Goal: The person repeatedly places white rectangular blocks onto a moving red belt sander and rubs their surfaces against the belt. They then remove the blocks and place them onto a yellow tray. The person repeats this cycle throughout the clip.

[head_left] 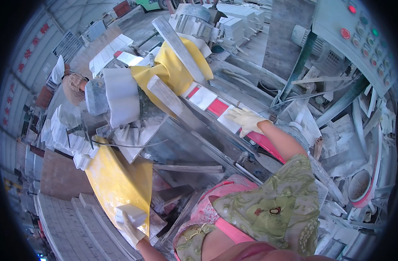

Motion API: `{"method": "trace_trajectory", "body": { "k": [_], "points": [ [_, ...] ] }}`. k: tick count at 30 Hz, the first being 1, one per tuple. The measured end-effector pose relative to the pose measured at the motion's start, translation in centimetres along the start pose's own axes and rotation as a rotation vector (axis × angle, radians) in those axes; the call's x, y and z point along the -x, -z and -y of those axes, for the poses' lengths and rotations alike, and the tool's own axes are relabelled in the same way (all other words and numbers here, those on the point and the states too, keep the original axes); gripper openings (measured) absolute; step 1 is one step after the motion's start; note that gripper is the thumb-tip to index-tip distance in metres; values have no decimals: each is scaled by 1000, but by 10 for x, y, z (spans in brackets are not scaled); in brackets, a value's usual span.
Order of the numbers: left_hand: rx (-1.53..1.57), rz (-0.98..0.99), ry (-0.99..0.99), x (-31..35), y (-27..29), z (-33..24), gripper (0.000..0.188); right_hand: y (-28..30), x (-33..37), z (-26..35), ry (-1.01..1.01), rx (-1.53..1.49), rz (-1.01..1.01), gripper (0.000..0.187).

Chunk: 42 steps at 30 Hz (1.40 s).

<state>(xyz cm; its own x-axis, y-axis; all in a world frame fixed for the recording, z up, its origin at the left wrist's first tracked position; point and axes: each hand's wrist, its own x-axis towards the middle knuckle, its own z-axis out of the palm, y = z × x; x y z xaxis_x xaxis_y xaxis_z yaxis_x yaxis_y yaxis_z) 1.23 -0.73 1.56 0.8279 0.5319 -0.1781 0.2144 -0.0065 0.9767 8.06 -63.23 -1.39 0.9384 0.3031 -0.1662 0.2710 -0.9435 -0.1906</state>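
Observation:
My right hand (246, 120), in a pale glove, lies with its fingers spread on a white tile (227, 123) on a narrow red belt (217, 107). Farther up that belt sits another white tile (203, 98). At the lower left my gloved left hand (132, 232) grips a small stack of white tiles (132, 215) over a wet yellow sheet (114, 182). The left thumb shows on the stack; the other fingers are mostly hidden beneath it.
Wooden bars (175, 102) and a yellow cloth (168, 63) cover part of the machine. A control panel (360, 39) stands at the upper right. Stacked white slabs (73, 222) are at lower left. Another person (73, 89) in a patterned head covering is at far left.

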Motion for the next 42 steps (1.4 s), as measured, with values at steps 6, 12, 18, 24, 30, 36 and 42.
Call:
{"method": "trace_trajectory", "body": {
  "k": [6, 12, 18, 24, 30, 36, 42],
  "points": [
    [13, 10, -18, 1, 0, 0, 63, -58, -15, 18, -194, 325, -266, 62],
    [-3, 4, -60, -5, 2, 6, 58, -63, -26, 13, -271, 283, -433, 46],
    [40, 30, -19, 1, 1, 1, 62, -6, -51, 81, -394, -550, -454, 30],
    [50, -33, -58, -10, 4, 9, 74, -33, -115, 288, 229, -1696, -20, 34],
    [-69, -90, -24, -15, 12, 11, 82, -93, -170, 473, 451, -1623, 143, 59],
    [-231, -205, 28, -14, 6, -6, 99, -124, -170, 499, 609, -1202, 53, 65],
    [-520, -319, -22, -34, -4, 12, 105, -87, -168, 391, 632, -1085, 277, 60]
  ]
}}
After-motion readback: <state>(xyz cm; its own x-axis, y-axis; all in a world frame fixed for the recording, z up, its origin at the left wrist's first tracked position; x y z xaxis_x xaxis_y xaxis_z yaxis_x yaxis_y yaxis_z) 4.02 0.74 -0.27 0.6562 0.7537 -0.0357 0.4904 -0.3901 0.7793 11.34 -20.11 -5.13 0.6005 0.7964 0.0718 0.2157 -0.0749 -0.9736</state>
